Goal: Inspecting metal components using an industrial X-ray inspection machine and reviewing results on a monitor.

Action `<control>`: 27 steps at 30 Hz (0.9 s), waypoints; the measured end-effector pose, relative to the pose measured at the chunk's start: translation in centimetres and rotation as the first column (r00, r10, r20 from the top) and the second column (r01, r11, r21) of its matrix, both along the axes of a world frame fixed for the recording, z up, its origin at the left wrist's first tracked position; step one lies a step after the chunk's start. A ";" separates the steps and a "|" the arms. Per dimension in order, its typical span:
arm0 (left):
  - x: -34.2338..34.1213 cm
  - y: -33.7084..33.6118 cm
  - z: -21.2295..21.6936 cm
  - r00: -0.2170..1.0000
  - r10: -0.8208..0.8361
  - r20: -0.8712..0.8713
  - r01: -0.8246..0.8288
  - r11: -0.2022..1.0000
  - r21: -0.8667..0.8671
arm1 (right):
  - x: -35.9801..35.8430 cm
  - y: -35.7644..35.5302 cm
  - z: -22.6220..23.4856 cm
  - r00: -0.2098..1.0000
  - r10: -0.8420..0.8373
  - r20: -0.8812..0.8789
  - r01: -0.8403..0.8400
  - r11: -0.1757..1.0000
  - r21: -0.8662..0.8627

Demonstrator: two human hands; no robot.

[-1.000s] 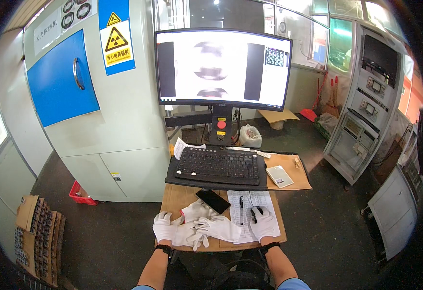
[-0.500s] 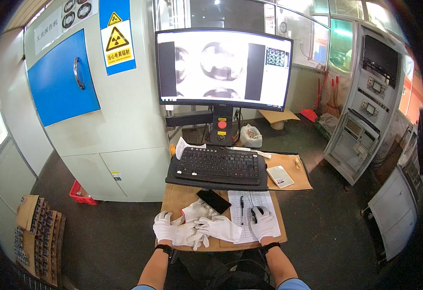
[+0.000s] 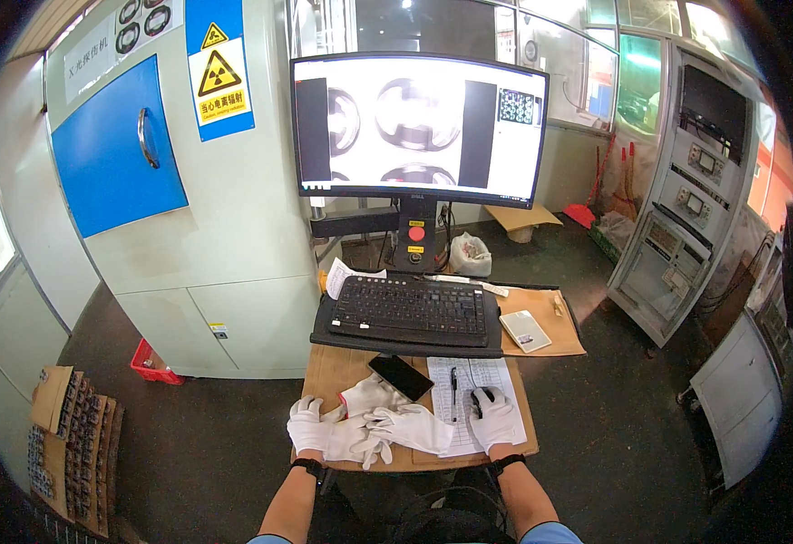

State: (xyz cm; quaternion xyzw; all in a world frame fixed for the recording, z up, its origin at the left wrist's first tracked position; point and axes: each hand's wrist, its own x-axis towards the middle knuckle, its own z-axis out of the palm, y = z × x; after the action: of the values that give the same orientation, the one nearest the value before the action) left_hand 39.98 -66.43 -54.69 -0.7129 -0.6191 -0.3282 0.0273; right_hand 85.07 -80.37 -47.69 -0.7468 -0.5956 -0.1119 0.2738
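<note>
My right hand [image 3: 493, 421], in a white glove, is closed over a black computer mouse [image 3: 483, 400] on a printed paper sheet [image 3: 498, 374]. A black pen [image 3: 453, 392] lies on the same sheet. My left hand [image 3: 306, 425], also gloved, rests at the desk's left edge with its fingers curled; I see nothing in it. Right beside it lie loose white gloves [image 3: 414, 429] in a crumpled heap. A black phone [image 3: 401, 377] lies partly over the heap. On the monitor [image 3: 419, 127] are grey-and-white images of round, ring-like parts.
A black keyboard [image 3: 410, 308] sits on a raised tray behind the desk [image 3: 331, 364]. Below the monitor is a red button [image 3: 416, 234]. A large cabinet with a blue door [image 3: 120, 150] stands left, stacked metal parts [image 3: 74, 440] lower left, a grey equipment rack [image 3: 655, 263] right.
On the monitor, the ring shapes look darker and more sharply outlined, most plainly the one at the left. Both hands stay in the same places.
</note>
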 end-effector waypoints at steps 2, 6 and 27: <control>-0.5 -0.1 -0.2 1.000 0.006 0.002 -0.006 1.000 0.006 | -0.5 0.1 0.5 1.000 0.012 -0.010 -0.012 1.000 0.006; 0.3 -0.3 0.5 1.000 0.000 0.018 0.001 0.999 -0.034 | -0.3 -0.2 0.5 1.000 -0.002 -0.006 0.002 1.000 0.006; 0.1 -0.3 0.5 0.999 0.037 -0.035 -0.039 0.998 -0.046 | -0.7 -0.3 0.8 0.999 -0.044 0.011 0.045 0.998 -0.048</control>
State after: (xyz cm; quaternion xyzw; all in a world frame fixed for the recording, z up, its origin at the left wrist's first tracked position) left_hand 40.07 -66.72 -54.24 -0.7069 -0.6397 -0.3006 0.0275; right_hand 84.34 -80.71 -46.91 -0.7657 -0.5827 -0.1074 0.2504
